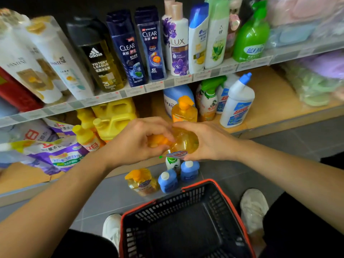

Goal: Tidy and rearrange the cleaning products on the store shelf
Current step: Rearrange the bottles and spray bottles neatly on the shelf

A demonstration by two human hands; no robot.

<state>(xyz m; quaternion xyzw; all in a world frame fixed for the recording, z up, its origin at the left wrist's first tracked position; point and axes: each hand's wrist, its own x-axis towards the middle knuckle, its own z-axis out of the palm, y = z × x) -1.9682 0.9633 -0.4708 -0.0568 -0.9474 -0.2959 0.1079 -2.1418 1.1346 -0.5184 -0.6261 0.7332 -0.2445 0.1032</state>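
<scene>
Before the wooden lower shelf [270,101], above a black shopping basket [167,207] with a red rim on the floor, both hands hold a yellow pump bottle [183,141] tipped sideways. The right hand [208,140] grasps its body and the left hand [137,140] curls round its orange pump [158,140]. A matching bottle [184,110] stands on the shelf just behind.

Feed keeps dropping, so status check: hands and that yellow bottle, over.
Left hand grips pump end, right hand round body. Yellow pump bottle held sideways before lower shelf. Matching bottle standing on shelf right behind; basket at the feet.
</scene>
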